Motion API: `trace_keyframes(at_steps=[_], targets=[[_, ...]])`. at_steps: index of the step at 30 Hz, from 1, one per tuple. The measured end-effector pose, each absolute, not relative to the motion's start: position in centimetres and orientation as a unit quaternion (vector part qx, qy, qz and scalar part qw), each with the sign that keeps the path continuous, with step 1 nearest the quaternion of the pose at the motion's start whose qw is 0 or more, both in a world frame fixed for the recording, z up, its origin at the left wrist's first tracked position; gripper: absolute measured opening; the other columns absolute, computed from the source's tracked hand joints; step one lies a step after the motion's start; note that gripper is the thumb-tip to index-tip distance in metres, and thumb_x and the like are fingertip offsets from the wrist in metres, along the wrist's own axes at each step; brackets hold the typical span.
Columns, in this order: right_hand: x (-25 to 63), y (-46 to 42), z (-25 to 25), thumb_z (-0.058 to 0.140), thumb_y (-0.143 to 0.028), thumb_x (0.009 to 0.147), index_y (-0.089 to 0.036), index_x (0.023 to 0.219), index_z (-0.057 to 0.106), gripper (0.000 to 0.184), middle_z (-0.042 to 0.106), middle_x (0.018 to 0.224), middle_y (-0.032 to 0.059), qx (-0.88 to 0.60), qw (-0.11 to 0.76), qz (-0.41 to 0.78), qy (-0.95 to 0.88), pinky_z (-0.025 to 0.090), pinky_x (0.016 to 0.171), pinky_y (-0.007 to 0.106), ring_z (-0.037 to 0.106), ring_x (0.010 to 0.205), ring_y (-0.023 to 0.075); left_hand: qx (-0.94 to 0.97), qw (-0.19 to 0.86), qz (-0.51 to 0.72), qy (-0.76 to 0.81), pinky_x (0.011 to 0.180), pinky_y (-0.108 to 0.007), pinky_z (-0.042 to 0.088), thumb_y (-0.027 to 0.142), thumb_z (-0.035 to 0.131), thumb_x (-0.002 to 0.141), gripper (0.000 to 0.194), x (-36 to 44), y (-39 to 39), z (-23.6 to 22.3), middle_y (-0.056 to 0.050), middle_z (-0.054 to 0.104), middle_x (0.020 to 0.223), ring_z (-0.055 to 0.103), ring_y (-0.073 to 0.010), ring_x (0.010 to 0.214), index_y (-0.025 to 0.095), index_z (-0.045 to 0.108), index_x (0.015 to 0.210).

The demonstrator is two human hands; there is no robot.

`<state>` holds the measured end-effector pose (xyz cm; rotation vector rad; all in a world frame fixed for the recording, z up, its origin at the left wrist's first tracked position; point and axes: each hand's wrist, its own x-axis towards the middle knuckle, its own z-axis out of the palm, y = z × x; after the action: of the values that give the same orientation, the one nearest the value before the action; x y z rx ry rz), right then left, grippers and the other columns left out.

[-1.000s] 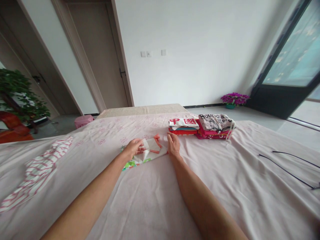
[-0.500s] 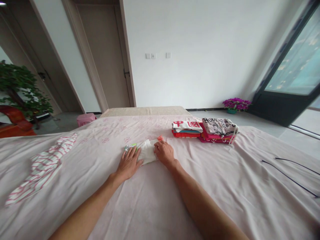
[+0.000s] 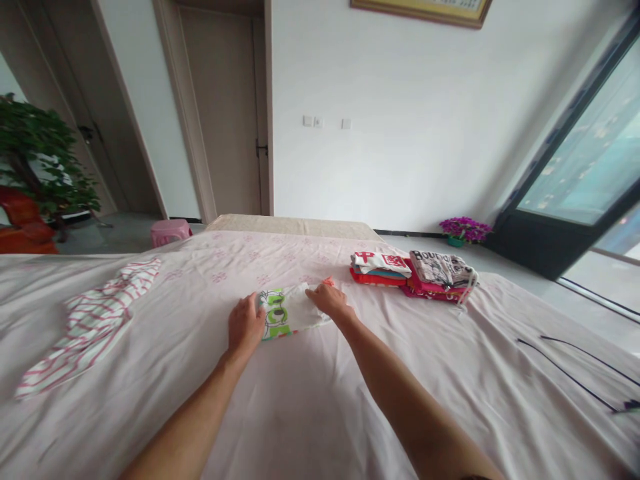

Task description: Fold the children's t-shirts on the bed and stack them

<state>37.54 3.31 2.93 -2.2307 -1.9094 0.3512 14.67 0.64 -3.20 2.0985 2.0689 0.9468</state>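
A folded white garment (image 3: 296, 308) with a green cartoon print and a bit of coral red at its far right corner lies flat on the pale pink sheet. My left hand (image 3: 246, 325) is at its left edge, thumb against the print and fingers bent round the edge. On the right part of the garment, my right hand (image 3: 327, 300) pinches the white cloth between closed fingers. Part of the cloth is hidden under that hand.
Two stacks of folded clothes, one topped by a white shirt (image 3: 383, 261), the other by a lettered drawstring item (image 3: 443, 268), stand at the back right. A striped garment (image 3: 95, 320) lies crumpled at left. Dark thin cords (image 3: 567, 375) lie at right. A pink stool (image 3: 171, 231) stands beyond.
My left hand has slid left off the garment's top, baring the green print, and now bends at its edge. My right hand stays on the cloth. The view has shifted slightly.
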Motion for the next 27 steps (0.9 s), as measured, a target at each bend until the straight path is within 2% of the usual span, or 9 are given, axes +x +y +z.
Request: trace_keyframes(at_steps=[2,6,10,13,16,19,22,25,27], targets=[[37.1,3.7,2.7,0.047,-0.057,0.087,-0.02,0.094,0.075,0.046,0.074,0.104,0.0152,-0.751,0.084,0.12,-0.644,0.049,0.082,0.039,0.069,0.1,0.0314,0.676,0.016,0.3,0.672,0.106,-0.035,0.039,0.024,0.045,0.089,0.046,14.7,0.5,-2.9,-0.015,0.063,0.129,0.056,-0.026,0.122,0.014,0.053,0.132],[36.7,3.5,2.3,0.051,-0.047,0.085,-0.022,0.096,0.074,0.035,0.074,0.106,0.0123,-0.755,0.09,0.102,-0.642,0.049,0.082,0.039,0.069,0.101,0.0308,0.663,0.002,0.283,0.693,0.104,-0.037,0.039,0.025,0.047,0.088,0.042,14.3,0.1,-2.2,-0.017,0.065,0.123,0.057,-0.0279,0.119,0.013,0.059,0.126],[36.2,2.9,2.4,0.048,-0.049,0.087,-0.021,0.103,0.072,0.04,0.072,0.11,0.0138,-0.763,0.105,0.09,-0.631,0.048,0.086,0.041,0.067,0.105,0.0315,0.641,0.002,0.263,0.721,0.096,-0.045,0.041,0.037,0.048,0.09,0.038,13.9,-0.4,-1.7,-0.019,0.065,0.116,0.056,-0.0342,0.112,0.014,0.068,0.113],[35.8,2.6,2.7,0.05,-0.052,0.085,-0.019,0.105,0.07,0.043,0.071,0.114,0.015,-0.758,0.103,0.089,-0.638,0.047,0.088,0.04,0.065,0.108,0.0314,0.636,0.009,0.273,0.722,0.094,-0.047,0.041,0.038,0.049,0.089,0.038,13.8,-0.6,-1.7,-0.019,0.064,0.116,0.054,-0.0354,0.112,0.015,0.068,0.112],[35.6,2.5,2.6,0.052,-0.049,0.085,-0.02,0.103,0.071,0.039,0.07,0.115,0.0145,-0.75,0.097,0.085,-0.649,0.047,0.087,0.038,0.065,0.108,0.03,0.639,0.021,0.318,0.7,0.1,-0.047,0.039,0.031,0.05,0.087,0.035,13.8,-0.5,-1.7,-0.017,0.064,0.118,0.053,-0.0335,0.115,0.017,0.067,0.114],[35.6,2.6,2.2,0.051,-0.04,0.086,-0.02,0.1,0.071,0.031,0.071,0.112,0.0131,-0.74,0.108,0.064,-0.66,0.046,0.084,0.034,0.065,0.105,0.0276,0.666,0.046,0.405,0.624,0.11,-0.042,0.035,0.019,0.048,0.084,0.033,13.9,-0.3,-1.7,-0.013,0.065,0.118,0.054,-0.0273,0.119,0.018,0.066,0.112],[35.6,2.5,1.9,0.048,-0.037,0.088,-0.02,0.1,0.07,0.03,0.073,0.106,0.0116,-0.73,0.138,0.053,-0.667,0.045,0.079,0.03,0.067,0.099,0.0246,0.65,0.16,0.497,0.553,0.105,-0.038,0.042,0.016,0.044,0.083,0.032,14.9,-0.5,-1.3,-0.01,0.067,0.115,0.059,-0.0231,0.113,0.019,0.066,0.106],[35.9,2.3,1.9,0.048,-0.039,0.089,-0.02,0.103,0.069,0.032,0.073,0.102,0.0098,-0.726,0.17,0.077,-0.662,0.043,0.073,0.028,0.066,0.092,0.0223,0.566,0.394,0.518,0.506,0.086,-0.035,0.054,0.015,0.048,0.081,0.03,16.7,-1.0,-0.5,-0.01,0.068,0.112,0.067,-0.0205,0.097,0.018,0.065,0.105],[36.3,2.3,2.2,0.051,-0.039,0.088,-0.019,0.099,0.07,0.03,0.073,0.099,0.0092,-0.722,0.186,0.105,-0.658,0.04,0.069,0.026,0.066,0.088,0.0208,0.483,0.536,0.513,0.465,0.083,-0.032,0.055,0.014,0.056,0.079,0.028,18.0,-1.2,0.0,-0.01,0.07,0.109,0.069,-0.0187,0.093,0.016,0.065,0.105]])
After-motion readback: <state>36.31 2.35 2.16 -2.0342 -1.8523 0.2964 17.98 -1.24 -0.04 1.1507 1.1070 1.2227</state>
